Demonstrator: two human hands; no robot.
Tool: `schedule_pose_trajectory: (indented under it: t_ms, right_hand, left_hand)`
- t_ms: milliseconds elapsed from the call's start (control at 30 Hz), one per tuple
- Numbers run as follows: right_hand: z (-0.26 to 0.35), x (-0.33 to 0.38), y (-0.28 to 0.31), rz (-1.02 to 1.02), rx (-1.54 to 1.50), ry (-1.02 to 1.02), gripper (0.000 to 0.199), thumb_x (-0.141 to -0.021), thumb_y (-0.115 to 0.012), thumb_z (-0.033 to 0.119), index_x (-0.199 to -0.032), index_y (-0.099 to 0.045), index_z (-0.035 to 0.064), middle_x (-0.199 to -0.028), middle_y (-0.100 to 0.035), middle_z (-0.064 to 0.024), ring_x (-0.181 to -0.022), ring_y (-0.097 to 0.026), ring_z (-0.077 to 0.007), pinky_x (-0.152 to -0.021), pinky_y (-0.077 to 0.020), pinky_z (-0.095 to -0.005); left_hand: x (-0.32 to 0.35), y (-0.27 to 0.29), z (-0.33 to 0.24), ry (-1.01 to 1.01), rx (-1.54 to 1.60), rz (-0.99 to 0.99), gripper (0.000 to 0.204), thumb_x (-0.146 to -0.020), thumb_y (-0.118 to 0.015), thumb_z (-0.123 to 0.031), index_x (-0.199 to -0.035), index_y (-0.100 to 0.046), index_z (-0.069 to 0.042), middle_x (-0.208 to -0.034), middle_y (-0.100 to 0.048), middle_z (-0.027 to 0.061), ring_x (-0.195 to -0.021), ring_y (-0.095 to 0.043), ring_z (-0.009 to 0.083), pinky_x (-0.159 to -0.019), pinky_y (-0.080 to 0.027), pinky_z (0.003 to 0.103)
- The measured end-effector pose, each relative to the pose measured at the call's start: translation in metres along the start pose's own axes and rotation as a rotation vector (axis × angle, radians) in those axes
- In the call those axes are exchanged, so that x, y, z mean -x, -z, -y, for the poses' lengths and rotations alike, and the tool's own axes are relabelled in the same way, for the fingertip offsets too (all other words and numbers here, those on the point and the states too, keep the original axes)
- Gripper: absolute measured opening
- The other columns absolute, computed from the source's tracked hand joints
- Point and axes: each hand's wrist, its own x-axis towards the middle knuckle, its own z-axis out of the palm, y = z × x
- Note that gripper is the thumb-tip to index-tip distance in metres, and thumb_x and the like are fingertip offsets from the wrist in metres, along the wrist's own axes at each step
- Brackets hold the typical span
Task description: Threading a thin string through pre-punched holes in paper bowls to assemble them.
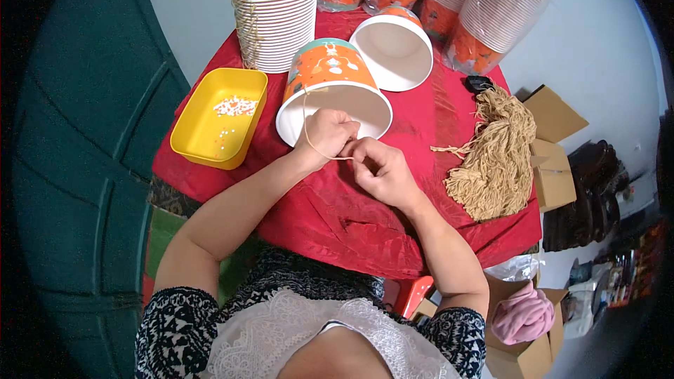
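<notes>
An orange paper bucket with a green base band lies on its side, its white open mouth toward me. A thin tan cord runs from its side near the rim, loops down across my left wrist and reaches my right fingers. My left hand is closed in front of the bucket's mouth; its fingertips are partly hidden, so what they hold does not show. Beside it, my right hand pinches the cord between thumb and fingers. The two hands nearly touch.
A yellow tub with small white and orange pieces stands left. A second bucket lies behind, near tall bucket stacks. At right is a bundle of tan cords beside a black object. Red cloth covers the table.
</notes>
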Motion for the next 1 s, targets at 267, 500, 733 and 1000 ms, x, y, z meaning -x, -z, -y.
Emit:
schedule_pose_trajectory:
  t_ms: [267, 500, 733, 1000]
  right_hand:
    - [0.02, -0.005, 0.03, -0.023, 0.287, -0.019, 0.013, -0.079, -0.065, 0.0, -0.088, -0.055, 0.0024, -0.075, -0.06, -0.01, -0.065, -0.062, -0.0179, -0.059, -0.0503, -0.0325]
    - [0.031, -0.008, 0.045, 0.095, 0.728, 0.199, 0.011, -0.073, -0.072, 0.011, -0.076, -0.064, 0.004, -0.083, -0.057, -0.0093, -0.065, -0.062, -0.0268, -0.056, -0.0519, -0.0381]
    - [0.019, -0.006, 0.03, 0.078, 0.993, 0.284, 0.015, -0.076, -0.073, 0.013, -0.083, -0.063, 0.0048, -0.085, -0.058, -0.0093, -0.068, -0.063, -0.0267, -0.054, -0.0526, -0.0383]
    - [0.006, -0.003, 0.014, 0.073, 1.102, 0.282, 0.008, -0.079, -0.065, 0.011, -0.083, -0.064, 0.004, -0.079, -0.059, -0.0083, -0.067, -0.064, -0.0225, -0.053, -0.0527, -0.0358]
  left_hand:
    - [0.006, 0.0, -0.009, 0.023, 0.029, 0.016, 0.021, -0.085, -0.063, -0.015, -0.071, -0.064, 0.001, -0.057, -0.061, 0.0061, -0.047, -0.055, 0.011, -0.043, -0.042, 0.029]
    - [0.005, -0.001, -0.008, 0.077, -0.036, 0.004, 0.018, -0.085, -0.064, -0.013, -0.072, -0.066, 0.0, -0.059, -0.063, 0.0047, -0.047, -0.054, 0.0095, -0.043, -0.041, 0.028]
    - [0.007, -0.002, -0.007, 0.034, -0.06, 0.001, 0.022, -0.088, -0.063, -0.017, -0.074, -0.067, 0.0, -0.06, -0.064, 0.0045, -0.047, -0.055, 0.0091, -0.044, -0.043, 0.027]
    - [0.009, -0.001, -0.012, 0.061, -0.109, 0.004, 0.023, -0.088, -0.063, -0.019, -0.076, -0.068, 0.0, -0.064, -0.067, 0.0057, -0.051, -0.059, 0.0097, -0.047, -0.046, 0.028]
